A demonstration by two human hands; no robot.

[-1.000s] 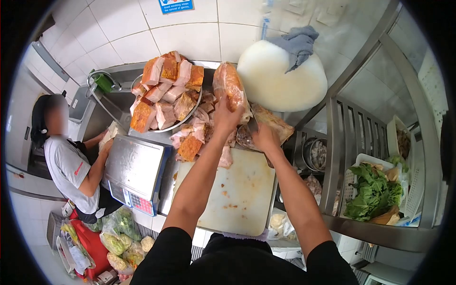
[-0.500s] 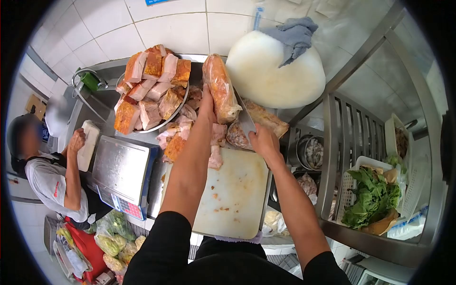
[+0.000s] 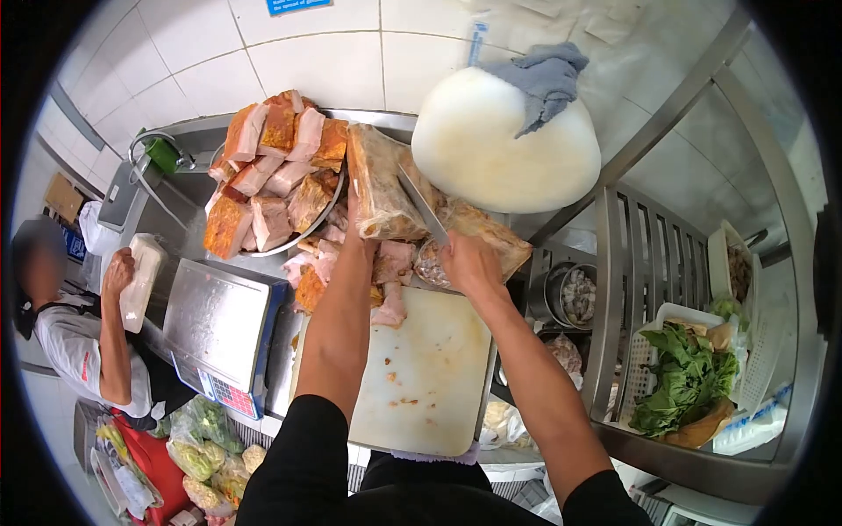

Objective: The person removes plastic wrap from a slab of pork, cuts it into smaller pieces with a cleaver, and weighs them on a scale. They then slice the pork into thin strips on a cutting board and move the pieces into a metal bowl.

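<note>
My left hand (image 3: 353, 215) is against the left side of a large plastic-wrapped slab of meat (image 3: 381, 188), its fingers mostly hidden behind it. A knife (image 3: 423, 205) is in my right hand (image 3: 471, 263), its blade lying across the slab's right side. Another wrapped piece of meat (image 3: 482, 230) lies just beyond my right hand. Left of the slab, thick meat chunks with orange skin (image 3: 270, 175) are heaped in a round metal bowl (image 3: 303, 237). Smaller meat pieces (image 3: 390, 263) lie between my forearms, at the far edge of the white cutting board (image 3: 421, 364).
A scale (image 3: 219, 320) stands left of the board. Further left, a person (image 3: 92, 342) holds a white container (image 3: 140, 280). A round white board (image 3: 504, 145) with a grey cloth (image 3: 548, 83) leans at the back. At right are a metal rack (image 3: 605, 298) and a basket of greens (image 3: 640, 359).
The wrapped slab has turned so its broad face shows and has shifted left with my left hand. My right hand and the knife have moved slightly left. The other person's container is lower left.
</note>
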